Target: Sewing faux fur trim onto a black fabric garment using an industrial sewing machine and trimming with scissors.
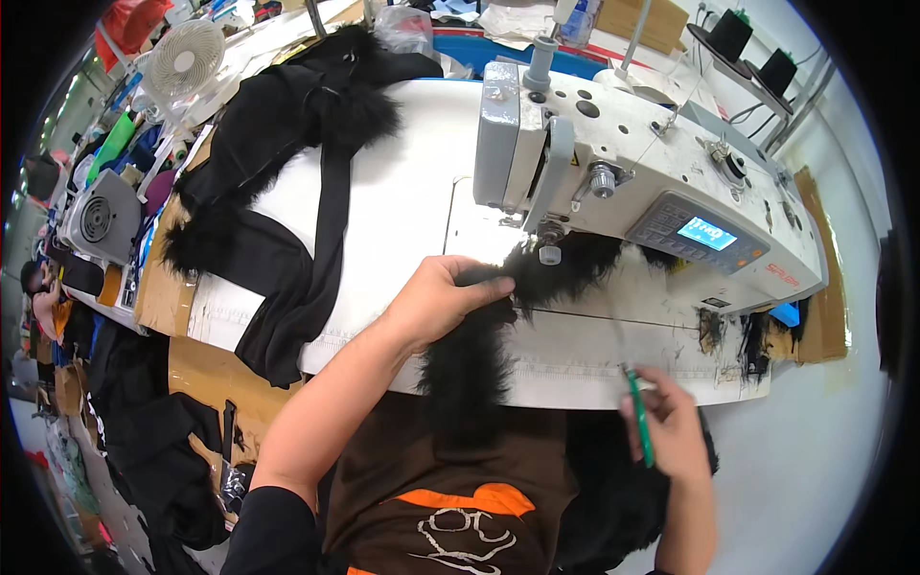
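Note:
A strip of black fur (467, 369) lies under the sewing machine's needle area and hangs over the table's front edge toward my lap. My left hand (436, 302) pinches it between thumb and fingers, just in front of the lit presser-foot area of the white sewing machine (613, 144). Over the table's front edge at the right, my right hand (676, 422) is closed around a slim green-handled tool (640, 422). Its tip points up and away from me; motion blur hides its exact kind. More black fur (585, 264) sits beneath the machine's arm.
Black fabric with fur edging (259, 144) is spread over the left of the white table (402, 172). A lit control panel (704, 233) faces me on the machine. Black thread cones (731, 36) stand at the back right. Dark cloth (158, 431) hangs at the lower left beside cardboard (225, 374).

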A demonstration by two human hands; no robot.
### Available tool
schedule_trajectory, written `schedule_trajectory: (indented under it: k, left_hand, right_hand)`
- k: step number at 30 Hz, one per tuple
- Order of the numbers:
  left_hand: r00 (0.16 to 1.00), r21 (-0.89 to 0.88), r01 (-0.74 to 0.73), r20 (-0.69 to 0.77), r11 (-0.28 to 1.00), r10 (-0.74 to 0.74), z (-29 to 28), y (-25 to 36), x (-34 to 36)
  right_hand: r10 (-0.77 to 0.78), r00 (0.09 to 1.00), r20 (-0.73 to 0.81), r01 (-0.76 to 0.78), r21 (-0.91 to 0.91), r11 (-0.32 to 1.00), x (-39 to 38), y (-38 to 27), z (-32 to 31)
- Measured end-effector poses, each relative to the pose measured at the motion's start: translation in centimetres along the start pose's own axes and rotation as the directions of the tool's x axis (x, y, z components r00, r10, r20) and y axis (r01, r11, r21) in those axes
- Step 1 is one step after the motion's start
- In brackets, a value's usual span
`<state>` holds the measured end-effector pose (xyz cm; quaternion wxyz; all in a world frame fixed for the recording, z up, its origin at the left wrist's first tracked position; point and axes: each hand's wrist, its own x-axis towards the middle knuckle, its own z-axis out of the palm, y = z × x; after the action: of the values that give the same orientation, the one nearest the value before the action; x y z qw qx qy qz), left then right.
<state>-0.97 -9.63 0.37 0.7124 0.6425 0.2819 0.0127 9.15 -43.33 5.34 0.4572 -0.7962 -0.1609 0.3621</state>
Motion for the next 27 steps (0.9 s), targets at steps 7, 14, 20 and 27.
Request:
schedule_trajectory:
  k: [7, 14, 20, 27]
  left_hand:
    - [0.999, -0.115, -0.013, 0.049, 0.993, 0.019, 0.1, -0.4, -0.1]
    - [0.996, -0.167, -0.013, 0.085, 0.986, 0.028, -0.2, -0.4, 0.0]
    - [0.997, -0.146, -0.027, 0.061, 0.989, 0.036, -0.2, -0.4, 0.0]
    - [0.999, -0.074, -0.015, 0.046, 0.997, 0.018, -0.1, 0.2, 0.4]
  right_hand:
    - [0.004, 0.892, 0.452, -0.081, 0.151, 0.985, 2.0, -2.7, 5.4]
    - [0.032, 0.860, 0.510, -0.125, 0.150, 0.981, 3.4, -4.4, 5.3]
    - [0.074, 0.862, 0.501, -0.111, 0.044, 0.993, 4.8, -6.0, 6.0]
    - [0.093, 0.901, 0.425, -0.073, -0.064, 0.995, 6.1, -6.6, 5.7]
